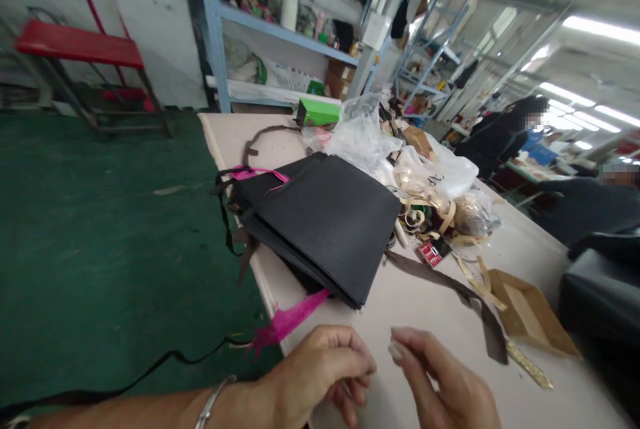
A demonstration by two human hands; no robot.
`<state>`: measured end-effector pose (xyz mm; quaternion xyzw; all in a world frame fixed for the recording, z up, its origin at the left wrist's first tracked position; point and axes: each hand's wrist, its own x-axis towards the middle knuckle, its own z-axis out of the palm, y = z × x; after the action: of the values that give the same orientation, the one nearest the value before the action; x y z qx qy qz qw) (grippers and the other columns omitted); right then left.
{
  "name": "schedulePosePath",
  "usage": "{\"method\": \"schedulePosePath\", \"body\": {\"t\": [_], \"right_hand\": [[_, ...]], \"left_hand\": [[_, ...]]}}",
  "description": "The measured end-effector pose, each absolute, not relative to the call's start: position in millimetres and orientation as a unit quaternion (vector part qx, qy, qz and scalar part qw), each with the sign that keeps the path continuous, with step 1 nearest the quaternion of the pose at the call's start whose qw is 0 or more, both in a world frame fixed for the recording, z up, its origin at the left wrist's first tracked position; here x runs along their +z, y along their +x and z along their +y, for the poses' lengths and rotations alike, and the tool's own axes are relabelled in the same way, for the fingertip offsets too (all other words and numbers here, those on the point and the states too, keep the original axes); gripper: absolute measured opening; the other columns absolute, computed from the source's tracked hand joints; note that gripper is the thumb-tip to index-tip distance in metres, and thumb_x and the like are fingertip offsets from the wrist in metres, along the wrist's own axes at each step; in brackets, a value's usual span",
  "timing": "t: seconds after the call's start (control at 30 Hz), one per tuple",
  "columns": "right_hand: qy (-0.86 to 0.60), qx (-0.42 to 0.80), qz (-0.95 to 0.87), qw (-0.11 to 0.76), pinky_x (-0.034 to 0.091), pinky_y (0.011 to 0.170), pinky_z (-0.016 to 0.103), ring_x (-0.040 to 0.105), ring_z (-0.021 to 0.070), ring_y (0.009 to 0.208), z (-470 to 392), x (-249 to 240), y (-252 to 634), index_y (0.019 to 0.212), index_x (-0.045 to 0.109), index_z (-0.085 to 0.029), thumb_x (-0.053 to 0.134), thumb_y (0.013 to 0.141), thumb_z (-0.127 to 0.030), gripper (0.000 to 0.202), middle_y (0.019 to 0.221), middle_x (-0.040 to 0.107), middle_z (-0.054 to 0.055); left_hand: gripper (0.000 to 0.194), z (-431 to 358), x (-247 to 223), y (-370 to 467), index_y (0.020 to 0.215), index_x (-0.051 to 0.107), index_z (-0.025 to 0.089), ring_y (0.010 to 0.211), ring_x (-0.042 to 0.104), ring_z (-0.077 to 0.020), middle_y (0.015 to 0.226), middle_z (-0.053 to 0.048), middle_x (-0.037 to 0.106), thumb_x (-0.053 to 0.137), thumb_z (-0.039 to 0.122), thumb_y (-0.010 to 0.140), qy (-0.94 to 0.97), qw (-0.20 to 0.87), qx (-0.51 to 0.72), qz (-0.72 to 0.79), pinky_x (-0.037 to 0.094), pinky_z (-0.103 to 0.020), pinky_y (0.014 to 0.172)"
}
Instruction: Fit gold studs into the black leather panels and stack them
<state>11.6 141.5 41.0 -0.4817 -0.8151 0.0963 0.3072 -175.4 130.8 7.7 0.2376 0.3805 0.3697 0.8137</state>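
Two bare hands hang over the near end of the worktop, side by side with a narrow gap between them. The left hand has its fingers loosely curled; the right hand has thumb and index fingertip drawn almost together. Whether either has hold of something small, I cannot tell.

Just ahead lies the stack of black sheets, flat but unevenly squared, its far-left end reaching the worktop's left edge. Dark straps hang over that edge, and a pink strip pokes from beneath the stack and crosses it too. Beyond is open green floor. Bare surface runs from the stack's near corner rightward to a dark strip.

Past this strip, an open cardboard box shows its inner faces. Clear bags with gold-coloured contents sit to the stack's right; a crumpled plastic bag lies behind it, contents unclear, near a green box.
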Motion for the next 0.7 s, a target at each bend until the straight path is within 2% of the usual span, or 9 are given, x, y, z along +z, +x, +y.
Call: {"method": "schedulePosePath", "body": {"t": [0.07,0.17,0.23,0.33,0.43,0.57,0.7], "right_hand": [[-0.47,0.086,-0.818,0.32,0.057,0.065,0.019,0.073,0.0158,0.069,172.7,53.3,-12.1,0.099,0.069,-0.023,0.055,0.096,-0.03,0.016,0.084,0.077,0.002],[-0.464,0.039,-0.82,0.332,0.055,0.073,0.026,0.072,0.0183,0.077,218.1,61.6,-54.5,0.101,0.069,-0.021,0.049,0.097,-0.023,0.021,0.088,0.077,0.004],[-0.461,0.0,-0.834,0.304,0.052,0.078,0.03,0.07,0.0213,0.084,242.4,60.9,-78.6,0.104,0.069,-0.019,0.044,0.098,-0.019,0.026,0.092,0.076,0.007],[-0.456,-0.039,-0.857,0.239,0.048,0.081,0.035,0.065,0.0255,0.09,261.1,55.6,-99.2,0.106,0.069,-0.015,0.041,0.098,-0.013,0.028,0.092,0.074,0.009],[-0.448,-0.033,-0.868,0.213,0.046,0.079,0.036,0.061,0.0258,0.087,255.1,50.6,-101.8,0.102,0.068,-0.015,0.041,0.098,-0.012,0.027,0.089,0.072,0.009],[-0.433,0.042,-0.869,0.236,0.045,0.078,0.034,0.06,0.023,0.084,222.0,44.1,-90.9,0.102,0.066,-0.018,0.042,0.099,-0.013,0.024,0.088,0.07,0.006],[-0.439,0.152,-0.844,0.269,0.047,0.079,0.031,0.062,0.0197,0.087,186.9,32.0,-74.0,0.106,0.067,-0.02,0.044,0.1,-0.015,0.025,0.093,0.07,0.005]], "left_hand": [[0.027,130.9,11.8,-194.1,0.074,0.062,0.015,0.059,0.057,-0.0117,0.071,-0.002,0.062,0.072,0.038,0.064,0.219,0.799,0.417,0.374,0.044,-0.022,0.048],[0.031,131.7,15.8,-217.2,0.093,0.064,0.015,0.058,0.054,-0.0085,0.078,0.0,0.064,0.072,0.035,0.072,0.215,0.756,0.476,0.395,0.041,-0.022,0.052],[0.037,132.9,17.6,-228.4,0.105,0.063,0.015,0.056,0.05,-0.0068,0.082,0.0,0.065,0.071,0.034,0.074,0.224,0.722,0.496,0.427,0.039,-0.022,0.053],[0.043,134.6,18.4,-238.3,0.111,0.063,0.015,0.056,0.047,-0.007,0.082,-0.001,0.066,0.071,0.038,0.076,0.241,0.685,0.506,0.466,0.037,-0.022,0.054],[0.039,135.4,16.2,-241.0,0.104,0.064,0.015,0.05,0.04,-0.0068,0.069,0.003,0.06,0.07,0.043,0.078,0.262,0.671,0.512,0.469,0.033,-0.022,0.051],[0.038,136.6,7.4,-238.1,0.08,0.059,0.019,0.04,0.032,-0.0074,0.043,0.011,0.04,0.068,0.056,0.076,0.281,0.658,0.491,0.497,0.028,-0.023,0.044],[0.046,135.6,-10.9,-234.1,0.077,0.053,0.022,0.039,0.036,-0.0091,0.046,0.011,0.04,0.059,0.068,0.077,0.292,0.616,0.458,0.571,0.029,-0.022,0.041]]}}
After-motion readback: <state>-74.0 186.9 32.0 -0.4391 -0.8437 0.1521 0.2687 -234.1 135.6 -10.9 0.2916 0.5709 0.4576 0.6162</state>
